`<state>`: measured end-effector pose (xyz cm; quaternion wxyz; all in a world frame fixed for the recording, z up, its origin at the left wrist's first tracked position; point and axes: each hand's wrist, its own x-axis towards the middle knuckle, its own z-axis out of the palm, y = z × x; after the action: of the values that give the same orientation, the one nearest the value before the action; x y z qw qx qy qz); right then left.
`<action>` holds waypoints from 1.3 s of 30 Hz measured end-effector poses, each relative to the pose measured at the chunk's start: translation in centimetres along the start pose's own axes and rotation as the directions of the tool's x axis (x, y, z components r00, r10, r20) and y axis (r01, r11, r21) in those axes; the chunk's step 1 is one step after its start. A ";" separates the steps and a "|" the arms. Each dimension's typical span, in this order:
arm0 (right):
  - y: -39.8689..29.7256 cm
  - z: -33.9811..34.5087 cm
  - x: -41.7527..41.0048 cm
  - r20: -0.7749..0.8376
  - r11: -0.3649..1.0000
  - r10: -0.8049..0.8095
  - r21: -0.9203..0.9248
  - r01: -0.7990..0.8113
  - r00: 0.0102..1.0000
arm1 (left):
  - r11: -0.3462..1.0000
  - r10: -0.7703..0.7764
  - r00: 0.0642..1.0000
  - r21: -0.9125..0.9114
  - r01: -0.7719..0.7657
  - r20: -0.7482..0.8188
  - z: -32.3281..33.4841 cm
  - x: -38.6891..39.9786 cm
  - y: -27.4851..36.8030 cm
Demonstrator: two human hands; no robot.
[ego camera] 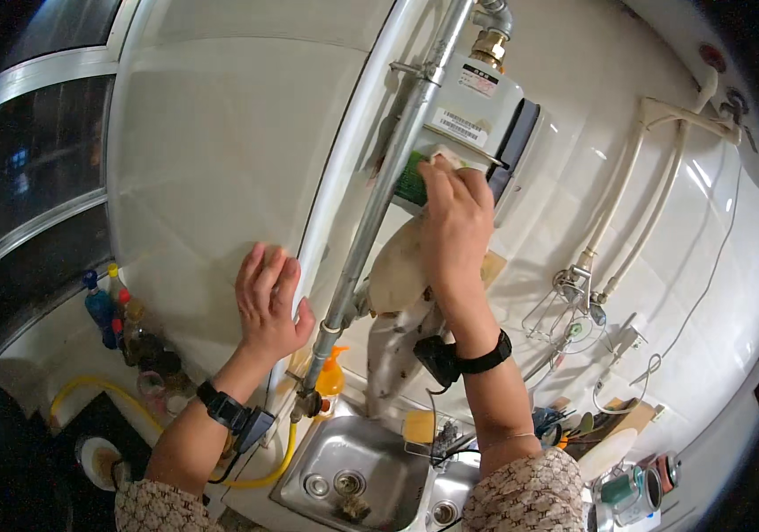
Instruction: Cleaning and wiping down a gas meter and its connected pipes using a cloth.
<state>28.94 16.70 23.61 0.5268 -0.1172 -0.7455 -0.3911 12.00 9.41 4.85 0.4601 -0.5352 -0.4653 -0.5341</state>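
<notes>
My right hand (pixel 457 216) is raised at the front of a grey gas meter (pixel 472 93), its fingers pinching a pale cloth (pixel 447 157). Just left of the fingertips shows a green patch (pixel 411 179) on the meter's lower part. Below the hand hangs a beige and white spotted cloth (pixel 400 269); my wrist hides where it joins the piece in my fingers. My left hand (pixel 271 302) holds nothing and rests with spread fingers against the pale wall panel (pixel 233 153), left of a metal gas pipe (pixel 386 186). Both wrists wear black straps.
Below is a stainless steel sink (pixel 306 459) with a scrubber (pixel 354 507) inside. An orange pump bottle (pixel 330 379) stands behind it. A yellow hose (pixel 286 459) runs along the counter. Several bottles (pixel 101 309) line the left; a wire rack (pixel 545 319) hangs at right.
</notes>
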 end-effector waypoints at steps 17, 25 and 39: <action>3.4 -4.9 4.2 -0.165 0.985 0.154 0.106 -0.138 0.974 | 1.000 0.005 1.000 0.022 -0.004 -0.010 -0.2 0.2 0.0; 2.7 -2.2 5.1 -0.094 0.934 0.328 0.179 -0.308 0.940 | 1.000 -0.009 1.000 0.025 0.009 0.004 -0.3 -0.3 -0.3; 3.6 -1.0 7.1 0.107 0.998 -0.050 0.030 0.047 0.993 | 1.000 -0.012 1.000 0.026 0.012 -0.008 -0.4 0.3 0.1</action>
<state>28.76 16.72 31.61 0.4776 -0.1127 -0.7807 -0.3868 12.02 9.05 5.11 0.4656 -0.5244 -0.4735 -0.5330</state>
